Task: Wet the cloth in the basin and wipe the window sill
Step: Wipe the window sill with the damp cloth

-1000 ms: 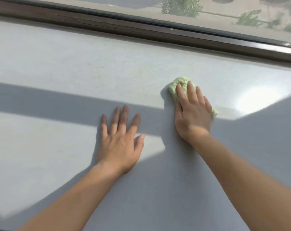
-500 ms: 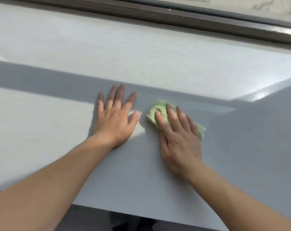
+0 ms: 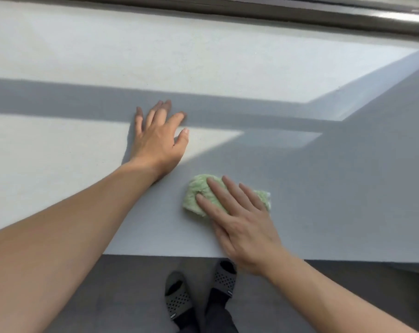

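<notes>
A pale green cloth (image 3: 196,197) lies bunched on the wide white window sill (image 3: 203,56), close to the sill's front edge. My right hand (image 3: 239,219) presses flat on the cloth with fingers spread, covering its right half. My left hand (image 3: 159,138) rests palm down on the bare sill, up and to the left of the cloth, fingers apart, holding nothing. The basin is not in view.
A dark window frame (image 3: 275,10) runs along the sill's far edge. Bands of shadow cross the sill. Below the sill's front edge I see grey floor (image 3: 122,284) and my feet in grey perforated slippers (image 3: 179,296).
My right hand has dragged the cloth from near the window frame back toward the sill's front edge. My left hand has stayed flat on the sill. The view has tipped down, showing floor and feet.
</notes>
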`<move>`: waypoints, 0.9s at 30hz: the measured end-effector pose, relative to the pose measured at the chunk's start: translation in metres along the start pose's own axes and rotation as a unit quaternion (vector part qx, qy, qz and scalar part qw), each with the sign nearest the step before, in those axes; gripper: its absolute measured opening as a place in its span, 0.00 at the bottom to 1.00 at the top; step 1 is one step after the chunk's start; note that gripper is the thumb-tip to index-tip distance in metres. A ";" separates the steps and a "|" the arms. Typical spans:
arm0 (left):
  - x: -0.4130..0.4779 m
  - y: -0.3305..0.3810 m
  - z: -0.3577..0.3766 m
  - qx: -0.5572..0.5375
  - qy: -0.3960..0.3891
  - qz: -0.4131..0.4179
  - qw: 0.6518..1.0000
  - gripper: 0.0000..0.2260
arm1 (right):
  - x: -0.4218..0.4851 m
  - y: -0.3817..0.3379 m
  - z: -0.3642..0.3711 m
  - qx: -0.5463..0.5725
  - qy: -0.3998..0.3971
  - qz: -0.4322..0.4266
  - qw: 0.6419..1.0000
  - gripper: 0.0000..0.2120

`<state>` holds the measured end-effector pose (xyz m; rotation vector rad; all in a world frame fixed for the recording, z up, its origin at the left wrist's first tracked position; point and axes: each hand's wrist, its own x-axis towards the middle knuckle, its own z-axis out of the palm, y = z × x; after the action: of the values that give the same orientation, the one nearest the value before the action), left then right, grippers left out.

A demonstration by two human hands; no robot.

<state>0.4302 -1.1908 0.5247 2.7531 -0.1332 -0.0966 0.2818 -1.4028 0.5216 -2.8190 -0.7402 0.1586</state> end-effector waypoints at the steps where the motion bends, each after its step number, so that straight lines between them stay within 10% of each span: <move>1: -0.006 0.001 -0.001 -0.008 0.002 -0.002 1.000 0.20 | 0.000 0.013 -0.001 -0.006 0.003 0.008 1.000 0.28; 6: -0.072 0.006 0.008 -0.012 0.004 0.019 1.000 0.23 | 0.012 0.022 -0.005 0.034 0.087 0.262 0.960 0.27; 13: -0.090 0.001 0.024 0.064 0.005 0.036 0.997 0.28 | -0.041 -0.005 0.005 -0.023 -0.007 0.032 0.999 0.28; 19: -0.088 0.016 0.025 0.066 0.002 0.002 0.998 0.26 | -0.039 0.035 -0.004 0.011 0.074 0.275 0.959 0.26; 24: -0.080 0.051 0.037 0.029 0.006 0.042 0.999 0.24 | -0.072 0.032 -0.002 -0.019 0.006 0.065 0.998 0.26; 27: -0.065 0.071 0.042 0.012 0.005 0.050 0.999 0.26 | -0.058 0.092 -0.022 -0.020 0.015 0.119 0.993 0.25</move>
<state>0.3567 -1.2646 0.5158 2.7639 -0.2704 -0.0534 0.2781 -1.5140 0.5231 -2.9327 -0.4026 0.1408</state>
